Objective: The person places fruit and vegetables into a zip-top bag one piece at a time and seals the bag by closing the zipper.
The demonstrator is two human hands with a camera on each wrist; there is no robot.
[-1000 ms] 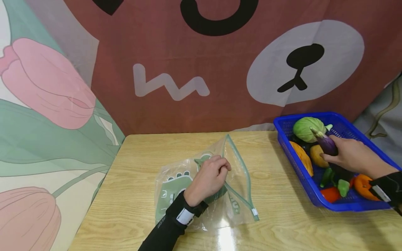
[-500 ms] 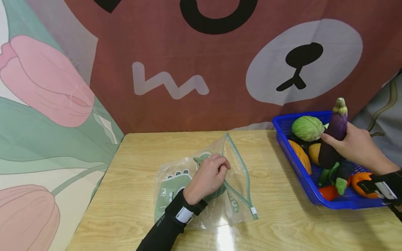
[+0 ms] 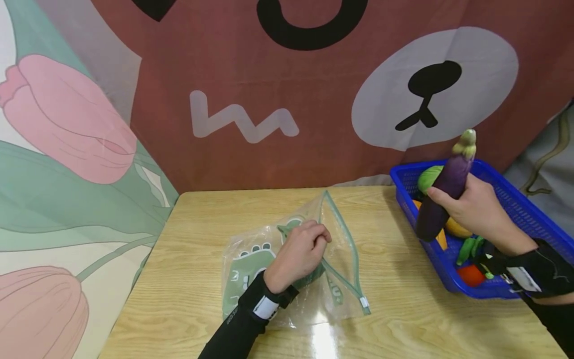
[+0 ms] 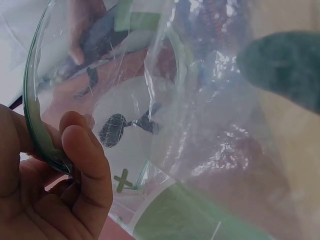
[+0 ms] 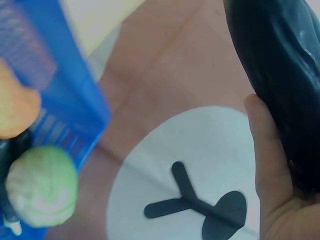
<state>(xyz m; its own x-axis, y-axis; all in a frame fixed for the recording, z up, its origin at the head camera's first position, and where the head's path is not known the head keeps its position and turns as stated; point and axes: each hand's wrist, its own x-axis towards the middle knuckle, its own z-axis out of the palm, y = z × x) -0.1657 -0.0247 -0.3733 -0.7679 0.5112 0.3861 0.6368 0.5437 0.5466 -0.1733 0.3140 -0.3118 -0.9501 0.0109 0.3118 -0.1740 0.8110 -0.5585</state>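
Note:
My left hand [image 3: 299,254] pinches the edge of a clear zip bag [image 3: 343,299] with a green zip strip and green print. The bag's mouth gapes toward the right. In the left wrist view the fingers [image 4: 82,150] curl over the green-edged rim of the bag [image 4: 225,165]. My right hand [image 3: 482,212] grips a dark purple eggplant [image 3: 448,182] round its middle, its stem end up and tilted to the right. It is held above the left side of a blue basket [image 3: 448,284]. In the right wrist view the thumb lies along the eggplant [image 5: 280,75].
The basket holds a green cabbage [image 3: 429,178], a yellow round item [image 3: 457,229], green peppers [image 3: 468,249] and a red item [image 3: 471,275]. It stands at the right of the wooden table [image 3: 202,219]. A printed cloth [image 3: 269,164] hangs behind the table.
The right hand has lifted the eggplant out of the basket's contents, turned it more upright and moved it left toward the bag. The left hand and bag have stayed put.

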